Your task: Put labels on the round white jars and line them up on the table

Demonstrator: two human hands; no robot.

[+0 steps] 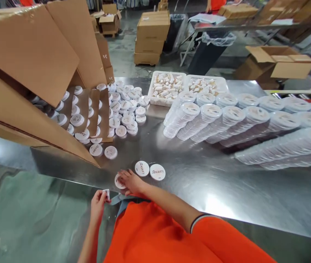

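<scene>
My left hand (pixel 98 203) is closed just off the table's front edge, pinching a small white printed label-like piece (pixel 106 194) between thumb and fingers. My right hand (pixel 131 182) lies over a round white flat case (pixel 118 181) near that edge, its fingers curled onto the top and covering part of it. Behind the right hand, two similar round cases (pixel 157 172) lie flat side by side, their printed "beauty" lettering showing. Another round white case (pixel 110 152) sits farther left, close to the cardboard box.
A large open cardboard box (pixel 70 146) lies on its side at left, spilling round cases (pixel 125 106) and brown dividers. White baskets (pixel 153 99) of small pieces stand at the back. Leaning stacks of clear plastic packs (pixel 226 118) fill the right of the metal table (pixel 188 182).
</scene>
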